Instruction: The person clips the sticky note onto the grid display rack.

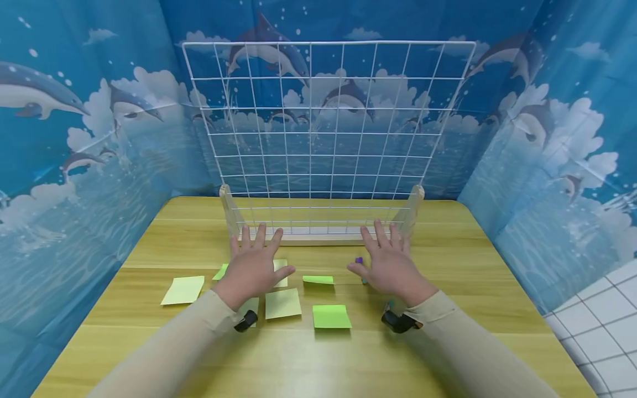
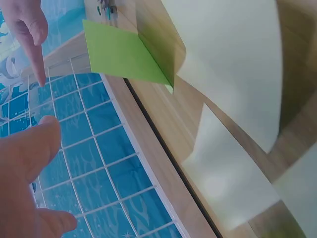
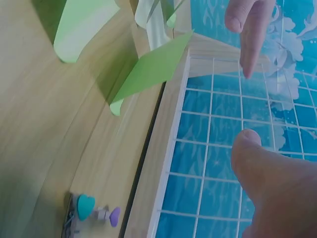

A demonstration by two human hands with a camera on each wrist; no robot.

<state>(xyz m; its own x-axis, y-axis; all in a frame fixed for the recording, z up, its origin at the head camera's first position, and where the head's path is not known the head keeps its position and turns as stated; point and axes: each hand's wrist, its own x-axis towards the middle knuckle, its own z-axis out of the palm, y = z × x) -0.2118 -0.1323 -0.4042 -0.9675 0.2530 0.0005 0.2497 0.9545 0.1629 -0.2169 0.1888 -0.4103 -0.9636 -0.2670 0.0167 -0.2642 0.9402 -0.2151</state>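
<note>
My left hand is held palm down over the left side of the table, fingers spread and holding nothing. My right hand is spread the same way on the right, also holding nothing. Around and under the left hand lie several pale yellow sticky notes, some partly hidden by it. Between the hands are a bright green sticky note and a curled green note nearer the rack. Small heart-topped clips, one teal and one purple, lie beside the right hand, partly covered in the head view.
A white wire grid stands upright at the back in a wooden base with side supports. Another pale note lies at the left of the wooden table. Dolphin-print curtains surround the table; white tiles show at right.
</note>
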